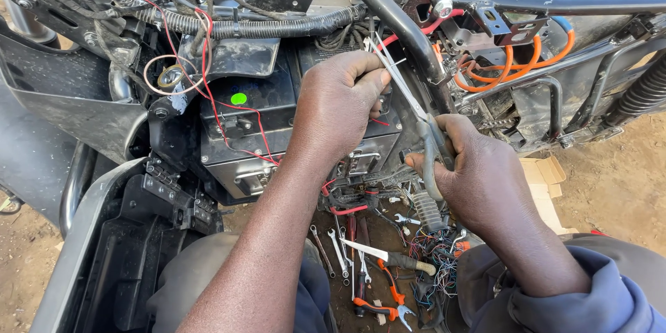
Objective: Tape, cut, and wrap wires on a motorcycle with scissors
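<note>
Head view: the right hand (479,173) has its fingers clenched on grey pliers (424,125) whose long jaws slant up-left, ending just beside the left hand (340,100) fingers pinching a thin wire (380,123).

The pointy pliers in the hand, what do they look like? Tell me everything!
The pliers are long, thin and silvery grey, like metal, with grey handles. The right hand grips the handles. The narrow nose slants up and to the left, toward the fingertips of the left hand, in front of the black box. What the tips pinch cannot be made out.
</note>
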